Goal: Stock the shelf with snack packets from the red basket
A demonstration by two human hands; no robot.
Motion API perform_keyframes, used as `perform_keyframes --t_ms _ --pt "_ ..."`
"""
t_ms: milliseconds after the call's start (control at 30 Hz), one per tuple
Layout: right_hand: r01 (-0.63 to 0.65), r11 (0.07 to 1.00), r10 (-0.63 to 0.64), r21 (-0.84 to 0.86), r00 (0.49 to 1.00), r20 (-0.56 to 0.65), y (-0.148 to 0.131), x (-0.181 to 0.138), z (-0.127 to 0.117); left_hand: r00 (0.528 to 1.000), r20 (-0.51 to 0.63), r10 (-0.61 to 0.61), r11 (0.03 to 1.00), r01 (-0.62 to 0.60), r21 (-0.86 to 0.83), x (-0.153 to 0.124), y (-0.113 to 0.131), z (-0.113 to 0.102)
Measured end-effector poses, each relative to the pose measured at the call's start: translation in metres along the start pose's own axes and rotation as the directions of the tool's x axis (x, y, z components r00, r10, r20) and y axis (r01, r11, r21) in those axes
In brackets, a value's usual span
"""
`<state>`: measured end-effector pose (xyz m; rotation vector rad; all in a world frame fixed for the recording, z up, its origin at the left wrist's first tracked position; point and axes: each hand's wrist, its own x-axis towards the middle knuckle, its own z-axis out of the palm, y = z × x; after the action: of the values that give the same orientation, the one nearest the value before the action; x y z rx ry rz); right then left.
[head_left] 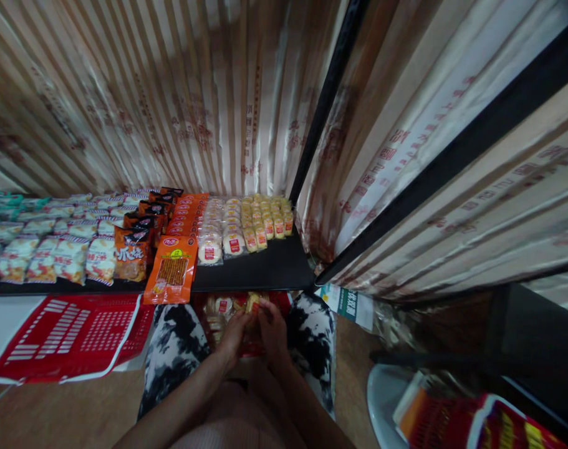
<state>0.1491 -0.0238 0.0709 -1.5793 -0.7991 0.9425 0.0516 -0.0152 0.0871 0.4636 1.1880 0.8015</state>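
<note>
My left hand point(234, 338) and my right hand point(273, 328) meet low between my knees, under the front edge of the shelf. Their fingers are closed around a small yellow-wrapped snack packet point(253, 302), partly covered by the fingers. Beneath them a red basket point(284, 303) holds more wrapped snacks, among them a round white packet with a red label point(224, 306). Above, on the black shelf point(269, 270), similar yellow packets point(277, 226) stand in rows, beside rows of round white packets point(210, 248).
Orange snack bags point(173, 268) and white snack bags point(71, 259) fill the shelf's left side. An upturned or tipped red basket point(78, 333) lies at left. Pleated curtains point(246, 93) hang behind the shelf. A dark frame post point(330, 93) rises at its right corner.
</note>
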Motion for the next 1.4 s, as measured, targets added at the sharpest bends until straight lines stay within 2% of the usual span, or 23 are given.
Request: perform_keyframes --t_ms 267,500,700,900,1067,1233,1400 --pt "0.102 0.989 -0.101 -0.105 0.995 0.013 -0.003 0.003 -0.005 0.999 0.036 0.038 0.999 -0.039 0.015 -0.003 0.009 0.005" --pt "0.309 0.926 -0.289 -0.218 0.950 0.116 -0.011 0.009 -0.016 0.998 0.062 0.010 0.998 -0.014 0.064 0.002 0.021 0.004" --pt "0.516 0.770 -0.424 -0.376 0.853 0.304 -0.011 0.013 -0.025 0.992 0.121 0.034 0.981 -0.056 0.188 0.010 0.027 -0.001" --pt "0.636 0.567 -0.447 -0.524 0.772 0.453 -0.019 0.016 -0.036 0.987 0.156 -0.038 0.951 -0.012 0.309 0.013 0.038 -0.002" --pt "0.685 0.449 -0.425 -0.575 0.729 0.536 -0.024 0.019 -0.041 0.973 0.229 -0.041 0.814 -0.100 0.573 0.019 0.052 -0.006" --pt "0.720 0.458 -0.435 -0.521 0.693 0.575 -0.024 0.021 -0.043 0.957 0.279 -0.074 0.710 -0.145 0.689 0.027 0.061 -0.005" --pt "0.733 0.505 -0.390 -0.456 0.665 0.637 -0.026 0.023 -0.046 0.934 0.336 -0.122 0.656 -0.178 0.734 0.029 0.069 0.000"
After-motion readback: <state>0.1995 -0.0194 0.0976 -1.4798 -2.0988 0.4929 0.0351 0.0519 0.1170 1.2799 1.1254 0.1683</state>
